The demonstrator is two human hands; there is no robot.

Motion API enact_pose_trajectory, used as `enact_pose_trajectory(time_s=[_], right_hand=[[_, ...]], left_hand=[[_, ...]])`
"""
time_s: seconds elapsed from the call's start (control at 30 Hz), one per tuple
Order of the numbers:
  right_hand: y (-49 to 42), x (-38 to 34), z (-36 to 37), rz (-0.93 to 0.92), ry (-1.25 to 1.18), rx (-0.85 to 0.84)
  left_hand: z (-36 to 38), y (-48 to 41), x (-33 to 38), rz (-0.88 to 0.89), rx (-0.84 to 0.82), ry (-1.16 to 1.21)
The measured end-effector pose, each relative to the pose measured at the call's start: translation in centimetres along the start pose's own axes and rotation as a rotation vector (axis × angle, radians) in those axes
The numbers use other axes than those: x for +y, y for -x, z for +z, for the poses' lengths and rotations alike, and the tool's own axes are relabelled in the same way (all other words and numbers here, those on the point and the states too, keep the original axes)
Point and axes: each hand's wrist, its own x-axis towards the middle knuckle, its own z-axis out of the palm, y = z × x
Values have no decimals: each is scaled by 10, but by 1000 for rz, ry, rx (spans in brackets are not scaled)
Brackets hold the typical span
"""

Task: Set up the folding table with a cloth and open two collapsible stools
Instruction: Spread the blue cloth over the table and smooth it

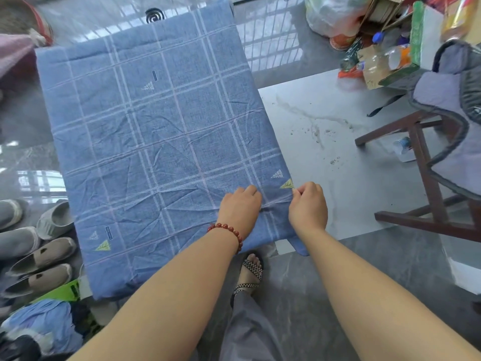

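A blue checked cloth (145,142) covers the whole top of the folding table, which is hidden beneath it. The cloth is creased near the front and one corner hangs down at the near right. My left hand (240,205), with a red bead bracelet at the wrist, grips a bunched fold of the cloth near the right front corner. My right hand (308,204) pinches the cloth's right edge beside a small yellow leaf print. No collapsible stool shows in the view.
Several shoes (39,246) line the floor left of the table. A dark wooden chair (426,162) draped with a grey pad stands at the right. Bags, bottles and boxes (374,50) pile at the back right. My sandalled foot (250,272) is under the table's near edge.
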Motion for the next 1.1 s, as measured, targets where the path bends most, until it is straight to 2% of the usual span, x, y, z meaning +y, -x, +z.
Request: enact_pose_trajectory(time_s=[0.23, 0.47, 0.7, 0.87, 1.1], right_hand=[[10, -28, 4, -236, 8, 16], [36, -60, 33, -504, 117, -165], [73, -80, 66, -597, 181, -317], [101, -99, 94, -642, 234, -393], [124, -125, 125, -616, 219, -360]], left_hand=[[2, 15, -20, -39, 27, -1], [-2, 43, -61, -139, -5, -52], [9, 79, -112, -255, -5, -72], [21, 111, -156, -169, -120, 21], [26, 144, -202, -229, -75, 132]])
